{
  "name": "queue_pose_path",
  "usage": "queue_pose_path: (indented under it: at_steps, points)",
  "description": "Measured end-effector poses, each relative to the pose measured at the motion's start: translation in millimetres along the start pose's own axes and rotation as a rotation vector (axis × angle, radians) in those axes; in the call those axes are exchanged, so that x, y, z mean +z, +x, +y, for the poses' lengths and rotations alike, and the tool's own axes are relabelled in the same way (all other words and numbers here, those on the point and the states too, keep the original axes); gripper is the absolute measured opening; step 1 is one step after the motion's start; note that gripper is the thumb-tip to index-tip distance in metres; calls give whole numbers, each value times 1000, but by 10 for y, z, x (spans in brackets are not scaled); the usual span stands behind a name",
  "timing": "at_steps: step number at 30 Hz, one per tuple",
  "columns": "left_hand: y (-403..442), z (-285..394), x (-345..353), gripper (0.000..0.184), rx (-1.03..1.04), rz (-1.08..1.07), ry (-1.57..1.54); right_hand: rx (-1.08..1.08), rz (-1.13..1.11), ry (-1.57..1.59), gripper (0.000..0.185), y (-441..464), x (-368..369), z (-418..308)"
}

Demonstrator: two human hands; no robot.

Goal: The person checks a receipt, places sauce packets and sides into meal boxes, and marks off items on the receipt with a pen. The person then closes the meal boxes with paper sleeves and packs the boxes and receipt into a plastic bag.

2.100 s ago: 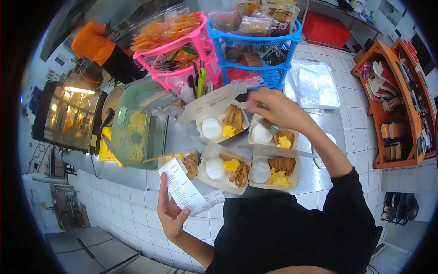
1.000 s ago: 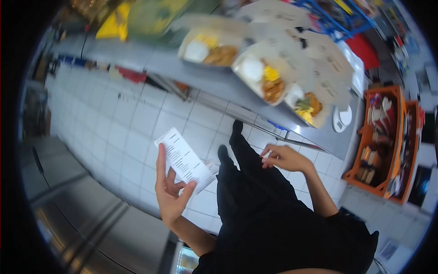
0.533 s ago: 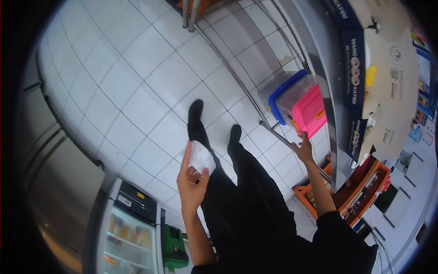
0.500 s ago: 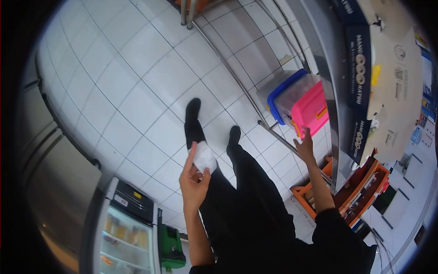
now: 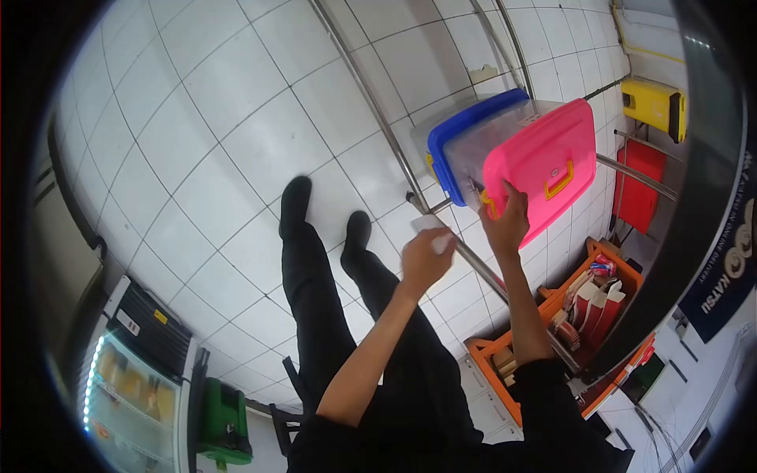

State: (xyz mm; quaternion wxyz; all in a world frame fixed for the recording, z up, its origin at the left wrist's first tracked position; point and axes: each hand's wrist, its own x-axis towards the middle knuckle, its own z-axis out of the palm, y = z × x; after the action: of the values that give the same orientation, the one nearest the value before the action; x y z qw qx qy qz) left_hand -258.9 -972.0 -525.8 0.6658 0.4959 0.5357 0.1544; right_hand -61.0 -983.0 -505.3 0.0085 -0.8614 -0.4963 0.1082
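A crumpled piece of white printed paper [image 5: 426, 224] is held in my left hand [image 5: 426, 260], whose fingers are curled around it and slightly blurred. My right hand [image 5: 506, 225] is at the edge of a pink lid [image 5: 540, 154], beside its yellow latch [image 5: 489, 205], with fingers over the rim and thumb near the latch. This lid, with a yellow handle [image 5: 560, 180], closes a clear plastic box [image 5: 516, 118] lying on its side. Against it lies a box with a blue lid [image 5: 453, 150]. What sits inside the boxes is hard to make out.
Metal rack bars [image 5: 378, 110] run past the boxes. Orange crates [image 5: 635, 272] with packets stand at lower right, under a dark counter edge [image 5: 670, 315]. A lit glass-door fridge [image 5: 130, 394] and a green bin [image 5: 225, 422] are lower left. White tiles [image 5: 229, 118] cover the floor.
My left hand has moved right with the paper, toward the boxes. My right hand has reached the pink lid's edge. The view has shifted, so the boxes appear larger and more of the lid shows.
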Motion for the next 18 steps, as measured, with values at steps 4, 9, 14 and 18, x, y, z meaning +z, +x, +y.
queue_pose_path:
  at_steps: [4,9,14,18]
  points:
    - [412,218,580,38,9,-118,273,94,28,31,71,79,-41,-144]
    - [553,253,973,42,5,-122,215,164,-46,193,80,424,-174,-332]
    - [596,-5,1164,32,104,14,64,104,6,76,79,423,-70,-330]
    - [615,42,1104,22,94,-33,124,41,58,76,78,417,-37,-291]
